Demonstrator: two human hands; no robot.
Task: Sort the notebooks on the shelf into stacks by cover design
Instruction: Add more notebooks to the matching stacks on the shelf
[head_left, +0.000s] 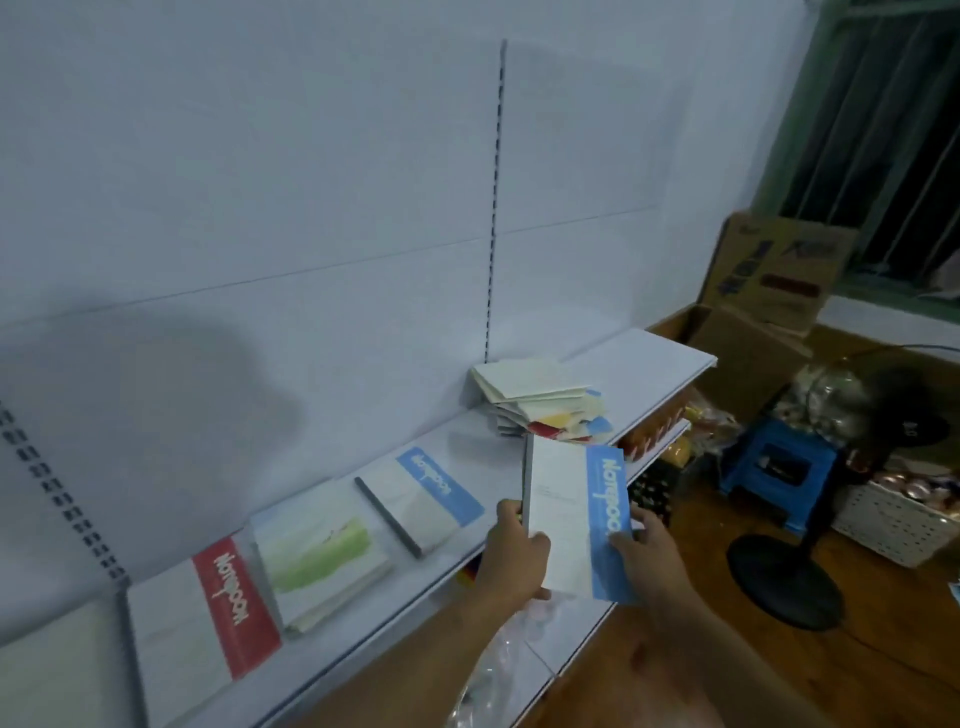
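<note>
Both hands hold a white notebook with a blue band (571, 519) in front of the white shelf (467, 545). My left hand (517, 551) grips its spine edge; my right hand (644, 545) pinches the blue side. Laid flat on the shelf are a matching blue-band notebook (426, 499), a green-wash notebook (322, 556) and a red-band notebook (218, 613). A loose, unsorted pile of notebooks (540, 405) sits farther right on the shelf, pale covers on top, red, yellow and blue bits showing at the bottom.
A lower shelf (571, 639) with packaged goods runs below. On the wooden floor at right stand a black fan base (784, 582), a blue stool (774, 462), a white basket (893, 525) and cardboard boxes (769, 280). A barred window is at top right.
</note>
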